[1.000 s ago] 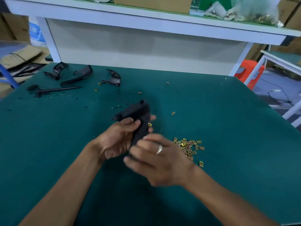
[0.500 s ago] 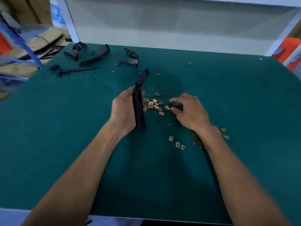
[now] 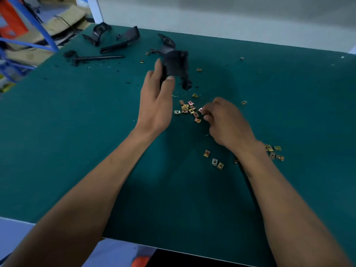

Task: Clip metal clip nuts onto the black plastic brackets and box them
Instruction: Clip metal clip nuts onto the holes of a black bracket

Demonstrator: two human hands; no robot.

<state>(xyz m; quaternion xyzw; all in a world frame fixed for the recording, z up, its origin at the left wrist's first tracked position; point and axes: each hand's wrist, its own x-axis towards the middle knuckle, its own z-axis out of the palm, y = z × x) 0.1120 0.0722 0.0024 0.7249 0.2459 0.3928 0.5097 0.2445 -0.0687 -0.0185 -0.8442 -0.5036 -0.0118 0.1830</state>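
Far up and left of the left hand [image 3: 156,105], three black brackets [image 3: 123,40] lie loose on the green table [image 3: 57,151], with a thin black rod [image 3: 100,58] just nearer the person than the first two. The left hand is raised with its fingers pointing away, thumb and fingers pinching a blurred black bracket [image 3: 176,64] that stands above the fingertips; its lower end hangs down to the right of the thumb.

Between the two hands, just right of the left palm, a small heap of clip nuts [image 3: 187,109] rests on the table. The right hand [image 3: 226,122] sits at the heap's right edge, knuckles up, fingers curled in narrow; its fingertips meet at a nut [image 3: 200,110], though blur hides whether the nut is truly pinched. Below that hand, left of its wrist, three more nuts [image 3: 213,160] lie apart; another few [image 3: 273,152] lie right of the wrist. Single nuts are scattered farther out beyond both hands.
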